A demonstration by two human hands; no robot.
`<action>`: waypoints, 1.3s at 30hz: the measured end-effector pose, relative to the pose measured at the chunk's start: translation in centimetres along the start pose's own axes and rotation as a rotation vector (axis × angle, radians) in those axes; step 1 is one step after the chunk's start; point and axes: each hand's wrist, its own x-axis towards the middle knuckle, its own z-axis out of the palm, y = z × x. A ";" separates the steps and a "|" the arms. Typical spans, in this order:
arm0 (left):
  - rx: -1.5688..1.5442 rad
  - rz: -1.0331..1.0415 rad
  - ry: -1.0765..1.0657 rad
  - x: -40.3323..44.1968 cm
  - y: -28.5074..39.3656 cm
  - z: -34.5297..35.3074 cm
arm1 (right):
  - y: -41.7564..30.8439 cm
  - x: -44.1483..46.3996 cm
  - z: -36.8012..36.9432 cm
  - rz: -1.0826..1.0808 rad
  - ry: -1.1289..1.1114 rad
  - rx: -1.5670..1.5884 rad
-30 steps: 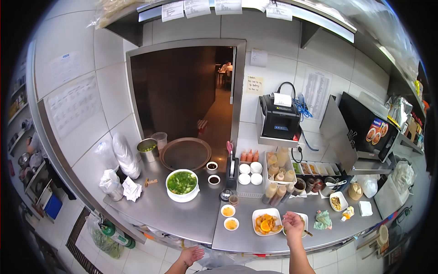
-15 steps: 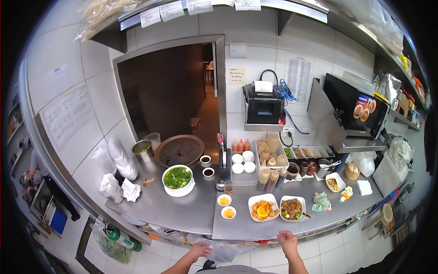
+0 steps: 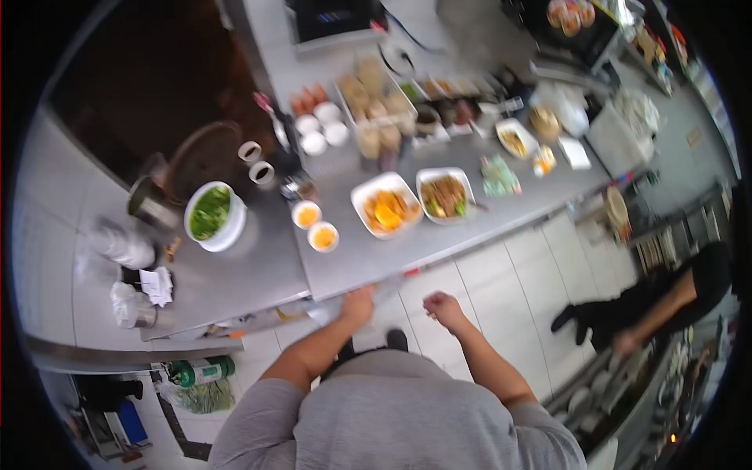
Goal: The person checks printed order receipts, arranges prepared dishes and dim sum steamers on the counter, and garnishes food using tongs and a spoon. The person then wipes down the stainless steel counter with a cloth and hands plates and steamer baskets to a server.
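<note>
My left hand (image 3: 358, 306) is at the counter's front edge, beside clear plastic that hangs there. Its fingers are blurred and partly hidden, so its grip does not show. My right hand (image 3: 446, 310) hovers over the floor in front of the counter, fingers curled in, with nothing visible in them. On the counter ahead stand a white dish of orange-coloured food with an orange slice (image 3: 386, 213) and a white dish of browned meat with greens (image 3: 445, 196). Two small cups of yellow-orange sauce (image 3: 323, 236) sit left of them.
A white bowl of chopped greens (image 3: 213, 216) stands on the left counter (image 3: 258, 278). Sauce bottles fill a basket (image 3: 377, 98) at the back. A crumpled cloth (image 3: 500, 175) lies to the right. Another person's arm (image 3: 662, 313) shows at right, beside stacked dishes.
My view has tilted down and turned right, so my torso and another person at right now show. My left hand has moved to the counter edge; my right hand's fingers have curled in.
</note>
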 end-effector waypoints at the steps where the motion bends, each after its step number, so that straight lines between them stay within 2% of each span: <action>1: 0.122 -0.057 0.147 0.7 -1.1 2.4 | 1.4 0.0 0.0 0.052 -0.050 0.019; 2: -0.051 -0.136 0.211 1.6 -2.3 3.9 | 2.7 0.3 0.1 0.141 -0.103 0.048; 3: -0.120 -0.248 0.044 2.4 -2.9 4.0 | 3.9 0.3 0.3 0.229 -0.163 0.080; 5: 0.098 -0.197 0.156 2.0 -2.7 3.7 | 4.6 0.7 1.4 0.345 -0.262 0.112; 8: 0.148 -0.102 0.234 1.6 -4.0 3.5 | 4.8 2.9 4.3 0.388 -0.387 0.213; 11: 0.097 -0.194 0.015 1.7 -2.9 1.2 | 3.8 5.8 7.7 0.345 -0.330 0.412; 14: 0.072 -0.204 0.016 1.6 -2.4 0.8 | 2.1 7.8 9.9 0.344 -0.367 0.682; 17: 0.075 -0.209 -0.100 1.7 -2.0 -0.2 | 1.4 9.1 11.7 0.368 -0.528 0.686; 18: 0.076 -0.208 -0.150 1.8 -1.8 -0.4 | 1.6 9.3 12.5 0.340 -0.507 0.702; 20: 0.127 -0.166 -0.075 1.9 -1.7 0.0 | 3.0 9.5 14.2 0.276 -0.461 0.716; 22: 0.132 -0.146 0.013 1.7 -2.8 2.0 | 3.7 9.4 14.3 0.166 -0.347 0.631; 23: 0.115 -0.144 0.057 1.2 -3.7 3.2 | 3.8 9.1 13.3 -0.181 -0.360 0.002; 24: 0.140 -0.097 -0.033 0.2 -2.4 1.6 | 4.0 9.0 11.8 -0.534 -0.324 -0.628; 25: 0.162 -0.049 -0.123 -1.2 -1.3 -0.5 | 5.6 8.9 11.3 -0.603 -0.433 -0.664; 27: 0.024 0.231 0.122 -4.9 -2.6 -1.2 | 4.5 6.7 8.8 -0.038 -0.775 -0.328; 29: -0.197 0.242 0.076 -8.5 -4.2 -3.4 | -2.3 3.3 7.2 0.293 -0.784 -0.103; 32: -0.455 0.049 0.137 -13.2 -9.3 -7.0 | -12.8 2.2 9.9 0.032 -0.764 0.096; 35: -0.392 -0.049 0.424 -15.2 -17.7 -11.6 | -22.4 6.0 16.5 -0.282 -0.520 -0.066; 37: -0.244 -0.143 0.730 -15.1 -24.3 -15.4 | -26.0 10.7 21.9 -0.433 -0.324 -0.258; 39: -0.102 -0.393 0.907 -14.1 -32.1 -18.5 | -28.0 16.1 26.4 -0.560 -0.169 -0.402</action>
